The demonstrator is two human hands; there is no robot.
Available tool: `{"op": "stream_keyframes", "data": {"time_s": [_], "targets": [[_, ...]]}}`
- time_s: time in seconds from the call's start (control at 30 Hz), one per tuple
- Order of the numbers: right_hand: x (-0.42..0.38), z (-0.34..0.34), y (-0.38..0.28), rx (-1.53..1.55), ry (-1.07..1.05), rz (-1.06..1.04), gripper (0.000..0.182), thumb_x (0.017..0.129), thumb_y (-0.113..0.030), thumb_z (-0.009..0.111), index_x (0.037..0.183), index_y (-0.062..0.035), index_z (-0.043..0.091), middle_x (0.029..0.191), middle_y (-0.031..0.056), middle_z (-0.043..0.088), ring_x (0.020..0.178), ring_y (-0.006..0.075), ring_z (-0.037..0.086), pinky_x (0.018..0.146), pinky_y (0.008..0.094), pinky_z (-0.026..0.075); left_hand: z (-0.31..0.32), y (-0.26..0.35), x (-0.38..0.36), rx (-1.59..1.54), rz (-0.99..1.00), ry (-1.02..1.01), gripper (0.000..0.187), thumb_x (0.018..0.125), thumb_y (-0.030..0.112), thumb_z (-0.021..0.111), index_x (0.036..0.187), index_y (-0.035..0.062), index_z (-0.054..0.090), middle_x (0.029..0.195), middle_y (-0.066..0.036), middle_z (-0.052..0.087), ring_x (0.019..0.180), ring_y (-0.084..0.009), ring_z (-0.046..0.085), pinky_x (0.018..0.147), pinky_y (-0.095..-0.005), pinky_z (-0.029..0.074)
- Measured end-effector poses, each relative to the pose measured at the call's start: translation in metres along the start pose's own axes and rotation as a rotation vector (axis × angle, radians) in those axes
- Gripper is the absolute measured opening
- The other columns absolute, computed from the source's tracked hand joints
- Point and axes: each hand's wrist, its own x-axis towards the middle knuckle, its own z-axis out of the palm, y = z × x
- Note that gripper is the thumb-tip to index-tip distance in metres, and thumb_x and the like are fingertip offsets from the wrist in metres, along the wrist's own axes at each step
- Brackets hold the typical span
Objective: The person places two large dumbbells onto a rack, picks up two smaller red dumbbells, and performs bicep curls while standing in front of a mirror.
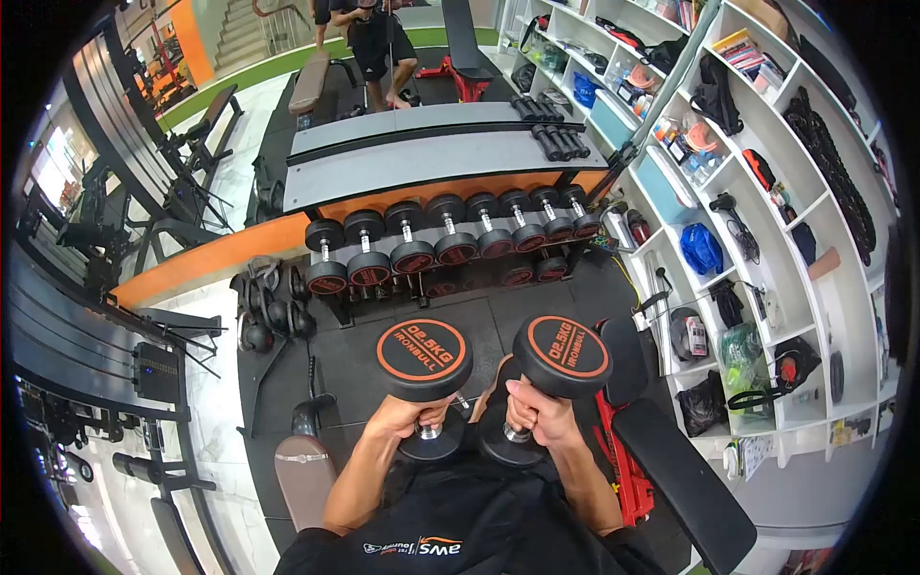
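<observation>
My left hand point(407, 414) is wrapped round the metal handle of a black dumbbell point(423, 356). In my right hand point(544, 412) is a matching dumbbell point(565, 356), gripped by its handle. Both stand roughly upright before my chest, side by side with a gap between them. Each upper end is a round black head with an orange ring and orange lettering reading 02.5KG IRONBULL. The lower heads sit below my fists, close over my black shirt point(450, 522). My elbows are bent and my forearms point forward.
Ahead stands a dumbbell rack point(383, 158) with a row of dumbbells point(405, 235) and smaller ones on top. White shelves point(671, 225) of bags line the right. A black bench pad point(685, 489) lies right, a brown pad point(305, 474) left. Kettlebells point(278, 316) sit left of the rack.
</observation>
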Motion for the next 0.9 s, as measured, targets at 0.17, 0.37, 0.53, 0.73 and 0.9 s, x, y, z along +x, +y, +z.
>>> {"op": "stream_keyframes", "data": {"time_s": [0.17,0.37,0.53,0.73,0.9], "targets": [[0.023,-0.006,-0.017,0.003,0.051,0.014,0.034,0.093,-0.006,0.056,0.061,-0.0108,0.043,0.045,-0.0015,0.036,0.035,0.0103,0.036,0.04,0.0278,0.038,-0.002,0.013,0.024,0.024,-0.049,0.067,0.031,0.087,0.009,0.066,0.061,0.006,0.051,0.046,-0.001,0.039,0.039,-0.0112,0.037,0.046,-0.0278,0.037],[0.067,-0.028,-0.034,0.076,0.033,0.003,0.04,0.094,-0.014,0.061,0.057,-0.0107,0.045,0.045,-0.0023,0.036,0.035,0.0087,0.034,0.041,0.0255,0.033,-0.007,0.029,0.075,0.026,-0.028,0.055,0.033,0.089,0.009,0.065,0.059,0.0066,0.049,0.046,-0.001,0.038,0.039,-0.0113,0.036,0.046,-0.0286,0.038],[0.124,-0.071,-0.052,0.096,-0.016,0.037,0.037,0.093,-0.01,0.059,0.06,-0.0104,0.043,0.045,-0.0017,0.036,0.036,0.01,0.035,0.04,0.0267,0.035,0.0,0.051,0.143,0.061,-0.034,0.07,0.034,0.09,0.007,0.064,0.059,0.0072,0.049,0.046,0.0,0.037,0.039,-0.0113,0.035,0.047,-0.0288,0.038],[0.176,-0.131,-0.104,0.105,0.06,0.062,0.027,0.092,-0.007,0.064,0.07,-0.0102,0.05,0.048,-0.0031,0.039,0.037,0.0087,0.038,0.042,0.0251,0.034,0.022,0.072,0.244,0.051,-0.092,0.052,0.03,0.089,0.008,0.068,0.065,0.0086,0.05,0.048,0.001,0.039,0.04,-0.0095,0.036,0.046,-0.0268,0.036],[0.206,-0.192,-0.146,0.17,0.054,0.013,0.03,0.092,-0.01,0.066,0.067,-0.0103,0.049,0.048,-0.0021,0.039,0.037,0.0092,0.038,0.042,0.0255,0.035,0.054,0.092,0.315,0.089,-0.093,-0.003,0.03,0.09,0.008,0.067,0.065,0.0085,0.049,0.049,0.001,0.039,0.041,-0.0095,0.036,0.046,-0.0268,0.037]]}}
